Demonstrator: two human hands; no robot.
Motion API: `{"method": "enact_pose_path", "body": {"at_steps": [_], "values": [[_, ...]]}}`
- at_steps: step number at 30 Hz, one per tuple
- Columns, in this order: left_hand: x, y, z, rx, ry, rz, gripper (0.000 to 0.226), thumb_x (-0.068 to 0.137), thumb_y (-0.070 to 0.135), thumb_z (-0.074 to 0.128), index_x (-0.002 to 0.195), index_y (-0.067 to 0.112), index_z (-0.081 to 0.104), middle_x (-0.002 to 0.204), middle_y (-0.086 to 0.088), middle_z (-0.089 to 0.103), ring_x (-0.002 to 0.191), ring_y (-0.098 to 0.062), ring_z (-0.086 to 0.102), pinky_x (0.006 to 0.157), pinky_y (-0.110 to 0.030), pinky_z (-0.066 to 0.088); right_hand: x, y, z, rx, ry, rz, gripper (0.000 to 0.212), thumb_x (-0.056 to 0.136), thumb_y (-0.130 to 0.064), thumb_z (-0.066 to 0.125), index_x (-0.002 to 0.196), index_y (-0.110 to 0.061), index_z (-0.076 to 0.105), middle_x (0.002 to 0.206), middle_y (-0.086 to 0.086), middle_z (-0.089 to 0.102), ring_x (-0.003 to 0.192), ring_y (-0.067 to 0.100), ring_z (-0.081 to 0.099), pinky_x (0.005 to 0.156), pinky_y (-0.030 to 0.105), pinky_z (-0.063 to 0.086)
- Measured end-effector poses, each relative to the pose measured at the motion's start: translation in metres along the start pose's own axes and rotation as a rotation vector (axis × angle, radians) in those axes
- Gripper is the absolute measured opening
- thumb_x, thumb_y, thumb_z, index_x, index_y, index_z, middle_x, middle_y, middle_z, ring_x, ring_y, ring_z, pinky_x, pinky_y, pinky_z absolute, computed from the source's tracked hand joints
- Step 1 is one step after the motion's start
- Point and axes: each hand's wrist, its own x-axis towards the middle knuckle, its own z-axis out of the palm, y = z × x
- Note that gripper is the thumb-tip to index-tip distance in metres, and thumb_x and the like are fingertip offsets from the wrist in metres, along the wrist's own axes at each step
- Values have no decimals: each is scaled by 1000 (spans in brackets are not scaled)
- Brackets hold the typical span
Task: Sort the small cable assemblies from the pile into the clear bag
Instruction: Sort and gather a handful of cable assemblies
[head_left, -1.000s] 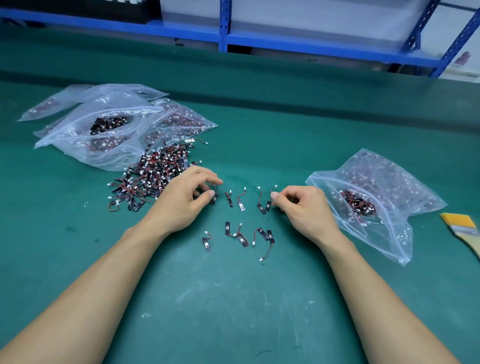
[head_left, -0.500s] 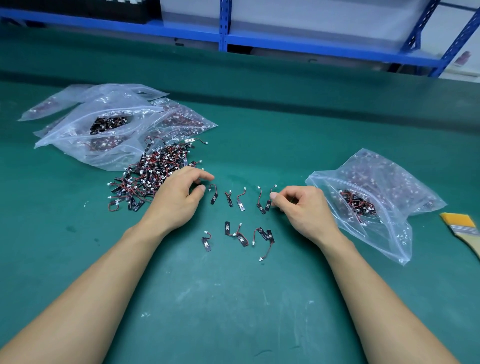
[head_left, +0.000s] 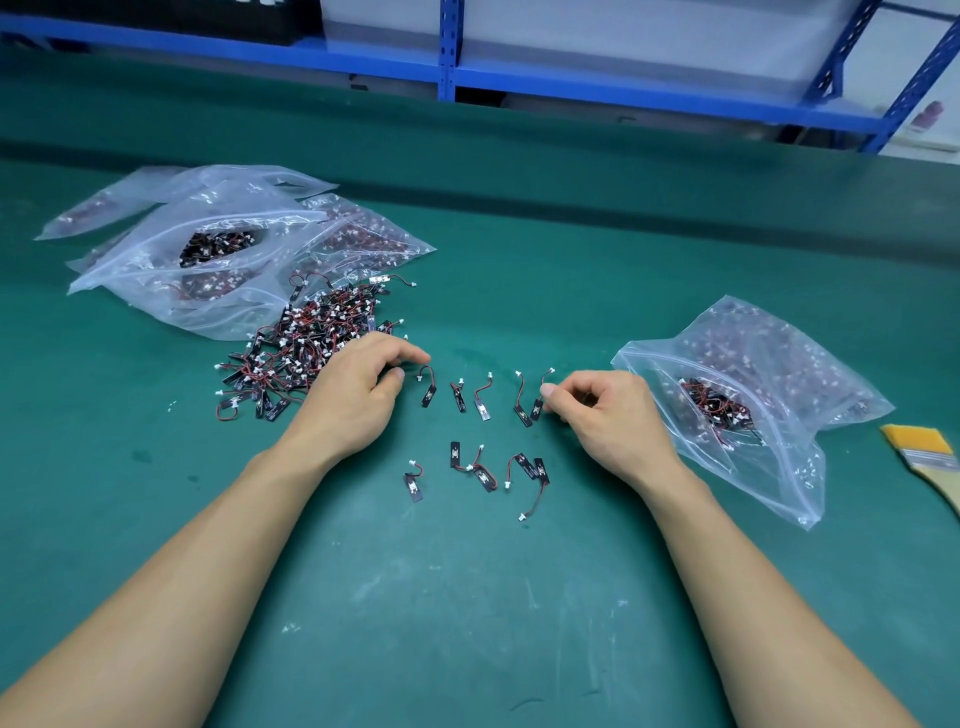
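- Far left: a stack of clear zip bags (head_left: 156, 270) lies flat on the green mat (head_left: 467, 597), with parts showing inside.
- The pile of cable assemblies (head_left: 306, 343) spills out at the stack's near edge, leads tangled together.
- The left hand (head_left: 358, 395) rests at the pile's right edge. Its fingers are loosely curled and nothing shows between them.
- Centre: 2 loose rows of separated assemblies (head_left: 483, 400). Each is a black strip with a thin red-black lead and a white connector.
- Handling, judged: very light. The strip looks stiff and the lead limp, likely to snag its neighbours in the pile. Best pinched by the strip or connector and lifted singly.
- The right hand (head_left: 608, 415) has thumb and forefinger pinched on the rightmost assembly (head_left: 537, 410) of the far row, other fingers curled in.
- The clear bag (head_left: 769, 353) lies just beside that hand, mouth open toward it, a small heap inside. Its film looks floppy, so the mouth may need holding open.
- Far right edge: a paintbrush (head_left: 924, 452).
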Motion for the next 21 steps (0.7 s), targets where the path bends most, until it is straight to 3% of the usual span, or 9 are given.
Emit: {"method": "enact_pose_path", "body": {"at_steps": [5, 9, 16, 21], "values": [[0, -1, 0, -8, -9, -9, 31, 94, -3, 54, 111, 16, 71, 106, 5, 62, 105, -15, 54, 97, -30, 39, 1, -1, 1, -5, 2, -1, 30, 91, -39, 67, 67, -21, 70, 64, 0, 66, 55, 13, 48, 60, 32, 45], [0, -1, 1, -7, -10, -2, 30, 94, -2, 53, 111, 16, 71, 108, 3, 64, 108, -18, 55, 99, -33, 40, 0, 0, 0, -11, 6, -2, 30, 91, -39, 67, 67, -21, 71, 64, 0, 66, 63, 24, 56, 61, 33, 47], [1, -3, 2, -2, -7, 2, 32, 96, -3, 50, 111, 16, 71, 109, 3, 65, 108, -17, 55, 96, -28, 38, 1, 0, 1, -11, -2, 1, 30, 91, -39, 67, 66, -22, 70, 63, -3, 65, 54, 10, 47, 59, 29, 42], [1, -2, 2, -9, 2, -7, 33, 95, -2, 51, 115, 18, 68, 101, 14, 57, 100, -13, 52, 93, -28, 38, 1, 0, 1, -10, -7, 5, 30, 91, -39, 67, 66, -22, 70, 64, -1, 66, 55, 10, 47, 60, 31, 44]]}}
